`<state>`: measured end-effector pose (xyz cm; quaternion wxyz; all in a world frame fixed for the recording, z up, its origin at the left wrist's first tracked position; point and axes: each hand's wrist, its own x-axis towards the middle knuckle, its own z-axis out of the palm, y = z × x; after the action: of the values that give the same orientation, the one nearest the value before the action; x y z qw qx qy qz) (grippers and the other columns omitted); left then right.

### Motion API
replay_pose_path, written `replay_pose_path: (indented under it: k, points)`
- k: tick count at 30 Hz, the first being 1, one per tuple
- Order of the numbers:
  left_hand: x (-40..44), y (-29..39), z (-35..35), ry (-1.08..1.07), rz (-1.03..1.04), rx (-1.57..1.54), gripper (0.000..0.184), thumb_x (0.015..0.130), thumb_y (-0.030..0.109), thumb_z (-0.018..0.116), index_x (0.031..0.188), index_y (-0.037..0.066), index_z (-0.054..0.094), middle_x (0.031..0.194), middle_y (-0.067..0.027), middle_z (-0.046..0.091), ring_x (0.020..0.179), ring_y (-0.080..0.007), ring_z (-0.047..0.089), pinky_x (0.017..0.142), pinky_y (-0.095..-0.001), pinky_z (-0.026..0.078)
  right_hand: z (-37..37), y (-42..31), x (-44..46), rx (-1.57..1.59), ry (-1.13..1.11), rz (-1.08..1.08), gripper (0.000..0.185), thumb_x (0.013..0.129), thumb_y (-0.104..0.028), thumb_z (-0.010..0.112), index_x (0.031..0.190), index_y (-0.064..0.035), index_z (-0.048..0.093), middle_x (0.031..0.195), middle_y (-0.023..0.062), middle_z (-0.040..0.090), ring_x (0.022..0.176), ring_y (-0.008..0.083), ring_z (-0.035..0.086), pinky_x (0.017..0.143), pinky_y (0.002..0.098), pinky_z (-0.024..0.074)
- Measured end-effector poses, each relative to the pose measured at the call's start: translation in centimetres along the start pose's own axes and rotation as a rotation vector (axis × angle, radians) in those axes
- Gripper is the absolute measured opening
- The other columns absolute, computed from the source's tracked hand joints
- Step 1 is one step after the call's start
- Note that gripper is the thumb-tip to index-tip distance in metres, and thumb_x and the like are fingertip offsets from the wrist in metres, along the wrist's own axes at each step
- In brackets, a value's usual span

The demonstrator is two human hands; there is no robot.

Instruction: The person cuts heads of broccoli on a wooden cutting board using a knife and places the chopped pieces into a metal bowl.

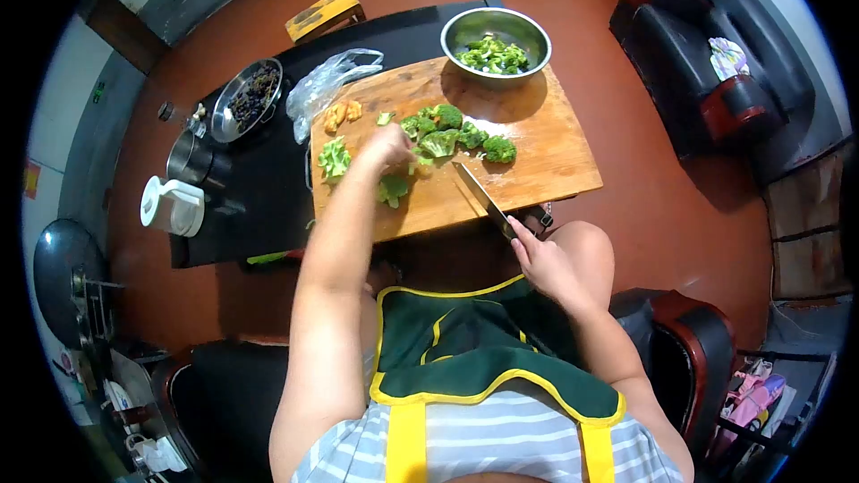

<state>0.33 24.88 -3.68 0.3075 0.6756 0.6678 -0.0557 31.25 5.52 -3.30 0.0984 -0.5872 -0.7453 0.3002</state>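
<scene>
My right hand, at the near edge of the wooden cutting board, is closed around the handle of a knife. The blade points up and left, its tip close to the broccoli florets in the middle of the board. Over the left side of those florets is my left hand; its fingers are blurred and partly hidden, so their grip is unclear. Below it lies a green broccoli piece. Pale green stem pieces sit at the board's left, with yellowish-orange pieces behind them.
A steel bowl of cut broccoli stands at the board's far edge. Leftward on the black table are a crumpled plastic bag, a metal basin of dark fruit, a steel pot and a white pitcher. A wooden stool stands beyond.
</scene>
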Motion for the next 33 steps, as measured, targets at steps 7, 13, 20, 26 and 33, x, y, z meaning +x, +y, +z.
replay_pose_path:
  k: [7, 13, 20, 26, 33]
  points:
    - [4.2, 8.2, -9.5, 0.33, 0.1, -0.21, 0.053, 0.081, 0.05, 0.059, 0.114, 0.009, 0.063, 0.102, -0.0136, 0.067, 0.096, -0.0242, 0.063, 0.083, -0.0353, 0.049, 0.1, 0.6, 0.6, 0.07, -0.008, -0.008, 0.044, 0.095, -0.028, 0.042, 0.138, -0.0211, 0.036, 0.071, 0.0272, 0.06, 0.066, 0.0439, 0.059, 0.062, 0.0531, 0.0482]
    - [1.4, 9.4, -8.8, 0.534, 0.21, -0.112, 0.065, 0.081, 0.052, 0.057, 0.12, 0.0, 0.055, 0.115, -0.0231, 0.059, 0.109, -0.0352, 0.056, 0.093, -0.0407, 0.044, 0.3, 0.7, -0.2, 0.108, -0.006, 0.009, 0.043, 0.095, -0.026, 0.042, 0.137, -0.02, 0.036, 0.07, 0.0267, 0.06, 0.066, 0.0444, 0.059, 0.062, 0.0538, 0.0478]
    - [-7.5, -0.6, 1.0, -0.092, 0.159, 0.402, 0.077, 0.061, 0.03, 0.081, 0.13, 0.018, 0.049, 0.123, -0.0183, 0.051, 0.116, -0.0333, 0.048, 0.098, -0.0392, 0.041, 0.7, -0.5, -1.2, 0.004, -0.024, -0.079, 0.044, 0.095, -0.023, 0.044, 0.138, -0.0154, 0.036, 0.068, 0.025, 0.06, 0.064, 0.0419, 0.06, 0.06, 0.0516, 0.0485]
    - [-8.4, -2.9, 6.6, 0.407, 0.071, -0.119, 0.057, 0.075, 0.034, 0.071, 0.125, 0.012, 0.055, 0.11, -0.0179, 0.05, 0.105, -0.0324, 0.05, 0.092, -0.0377, 0.042, 1.8, -2.7, -2.2, -0.107, 0.027, -0.157, 0.046, 0.094, -0.025, 0.044, 0.138, -0.0141, 0.036, 0.064, 0.0217, 0.059, 0.059, 0.0391, 0.06, 0.057, 0.0496, 0.0491]
    - [-7.2, -1.5, 8.9, 0.445, 0.113, -0.246, 0.063, 0.076, 0.024, 0.071, 0.132, 0.008, 0.047, 0.113, -0.0162, 0.045, 0.106, -0.0321, 0.049, 0.093, -0.0367, 0.042, 3.3, -3.1, -2.5, -0.245, 0.081, -0.186, 0.049, 0.094, -0.023, 0.046, 0.14, -0.0136, 0.031, 0.063, 0.0194, 0.059, 0.054, 0.0373, 0.058, 0.05, 0.0476, 0.0473]
